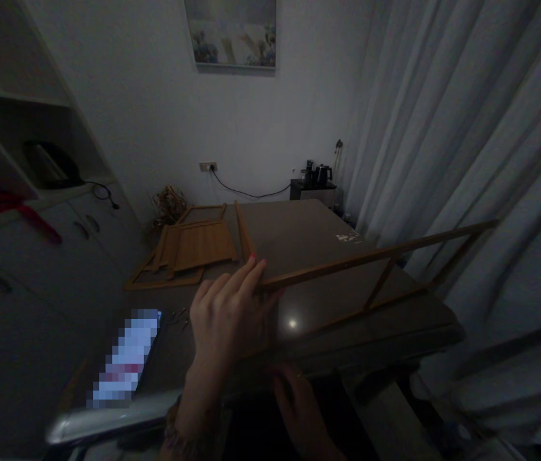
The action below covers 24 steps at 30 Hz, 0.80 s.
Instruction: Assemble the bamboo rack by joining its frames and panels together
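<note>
My left hand [225, 310] is closed over the near corner of a long wooden frame [332, 266], with its fingertips on top of the wood. The frame stands on its edge, runs away to the right and has a crossbar near its far end. Beyond my fingertips a narrow wooden piece [245, 230] points away across the table. Lower down, by the table's front edge, my right hand [301, 400] is in shadow; its thumb and fingers look apart, and I see nothing between them. Several small screws [181, 317] lie left of my left hand.
Flat slatted wooden panels [198, 246] lie stacked at the table's left. A lit phone [129, 358] with a blurred screen rests near the front left. Small white pieces [348, 237] lie at the far right of the grey table [294, 224]. Curtains [443, 128] hang on the right.
</note>
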### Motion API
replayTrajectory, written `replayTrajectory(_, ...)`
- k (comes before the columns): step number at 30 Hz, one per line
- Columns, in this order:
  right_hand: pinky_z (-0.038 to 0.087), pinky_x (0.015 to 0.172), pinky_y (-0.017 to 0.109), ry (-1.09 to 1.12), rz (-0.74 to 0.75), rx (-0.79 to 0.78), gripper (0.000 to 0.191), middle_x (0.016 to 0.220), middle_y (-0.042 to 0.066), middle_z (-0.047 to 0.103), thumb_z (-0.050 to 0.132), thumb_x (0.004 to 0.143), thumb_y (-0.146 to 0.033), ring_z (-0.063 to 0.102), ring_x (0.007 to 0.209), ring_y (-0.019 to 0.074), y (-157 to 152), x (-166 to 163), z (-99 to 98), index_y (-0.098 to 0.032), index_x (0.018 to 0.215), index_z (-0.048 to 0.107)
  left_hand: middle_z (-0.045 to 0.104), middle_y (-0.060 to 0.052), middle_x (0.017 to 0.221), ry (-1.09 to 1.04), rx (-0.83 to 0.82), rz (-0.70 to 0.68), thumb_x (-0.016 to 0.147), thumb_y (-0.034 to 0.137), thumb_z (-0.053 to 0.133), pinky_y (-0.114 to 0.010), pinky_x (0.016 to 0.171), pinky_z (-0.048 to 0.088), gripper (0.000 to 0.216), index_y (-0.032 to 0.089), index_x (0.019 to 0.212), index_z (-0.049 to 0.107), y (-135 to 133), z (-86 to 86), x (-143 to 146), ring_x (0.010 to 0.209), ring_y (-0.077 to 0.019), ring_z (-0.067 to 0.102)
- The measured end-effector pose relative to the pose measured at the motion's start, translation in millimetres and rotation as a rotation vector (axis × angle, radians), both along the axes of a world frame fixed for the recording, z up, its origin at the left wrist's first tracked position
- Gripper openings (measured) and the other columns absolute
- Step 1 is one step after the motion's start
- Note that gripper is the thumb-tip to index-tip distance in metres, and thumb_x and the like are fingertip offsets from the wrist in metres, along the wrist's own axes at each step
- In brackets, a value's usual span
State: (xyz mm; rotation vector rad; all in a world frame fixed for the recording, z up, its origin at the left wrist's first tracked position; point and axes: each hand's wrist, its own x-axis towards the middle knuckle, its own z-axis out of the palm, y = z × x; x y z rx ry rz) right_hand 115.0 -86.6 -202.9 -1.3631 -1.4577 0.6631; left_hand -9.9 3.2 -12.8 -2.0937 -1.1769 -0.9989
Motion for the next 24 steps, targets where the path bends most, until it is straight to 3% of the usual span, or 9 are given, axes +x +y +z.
replayTrajectory(13, 0.052, 0.085, 0.03, -0.051, -0.012, 0.074, 0.022, 0.1, 0.004, 0.071, 0.048, 0.091, -0.018, 0.067, 0.093, 0.0193, -1.7, 5.3, -4.3, -0.025, 0.104, 0.065, 0.069, -0.003, 0.117, -0.017, -0.003, -0.02, 0.084, 0.045, 0.061, -0.038, 0.065, 0.045, 0.04, 0.024, 0.118, 0.063, -0.9, 1.4, 0.4, 0.078, -0.0219, 0.069)
replayTrajectory(24, 0.052, 0.085, 0.029, -0.037, 0.012, 0.005, 0.023, 0.101, 0.004, 0.071, 0.046, 0.092, -0.02, 0.067, 0.093, 0.0188, -1.2, 5.6, -2.4, -0.023, 0.105, 0.065, 0.07, -0.002, 0.116, -0.005, 0.014, -0.003, 0.085, 0.046, 0.06, -0.038, 0.064, 0.044, 0.04, 0.022, 0.116, 0.064, -1.7, 1.7, 0.6, 0.077, -0.0208, 0.069)
